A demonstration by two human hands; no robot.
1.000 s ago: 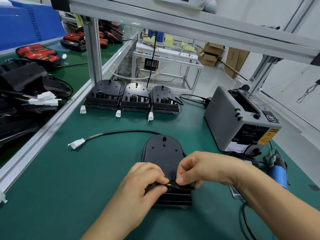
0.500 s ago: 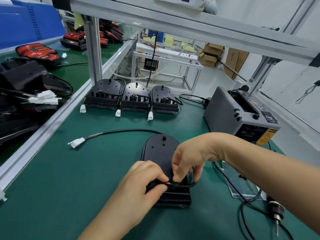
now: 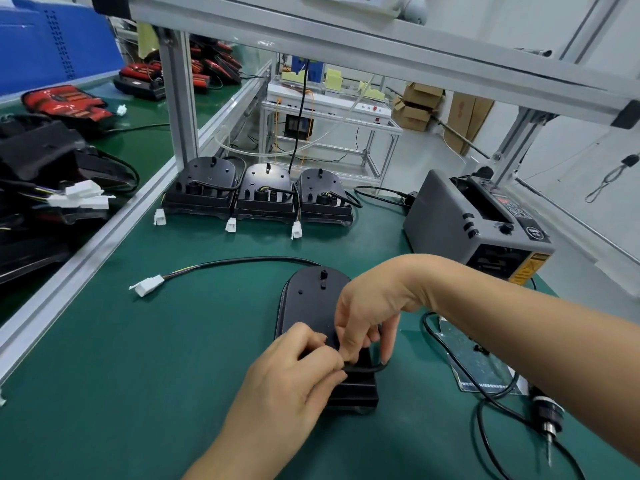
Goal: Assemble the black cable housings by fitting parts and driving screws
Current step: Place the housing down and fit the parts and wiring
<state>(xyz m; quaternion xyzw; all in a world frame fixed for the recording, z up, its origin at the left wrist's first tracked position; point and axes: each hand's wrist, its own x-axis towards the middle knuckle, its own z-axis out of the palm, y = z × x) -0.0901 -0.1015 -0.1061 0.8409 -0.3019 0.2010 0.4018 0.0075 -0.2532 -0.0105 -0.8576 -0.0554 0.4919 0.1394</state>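
On the mat, the white plug lies loose at the left. Its cable arcs rightward to the housing, which lies flat in front of us, just left of centre. We judge the step in hand to be dressing the cable into the near end of the housing, before any screw goes in.

Our left hand pinches the cable between thumb and forefinger at that near end. Our right hand comes down from above with its fingers hooked round a short loop of the same cable. We cannot see whether the loop is seated yet, because the fingers hide the slot.

Next, we think, the loop must be pressed fully home while the left hand holds it down. Then the right hand has to let go and reach for the driver, which lies well to the right.

Three housings with their cables already fitted stand in a row at the back.

As for writing, the red packs at far left carry print too small to read. The sheet under our right forearm has one unreadable line. The grey machine bears a yellow label, also illegible.
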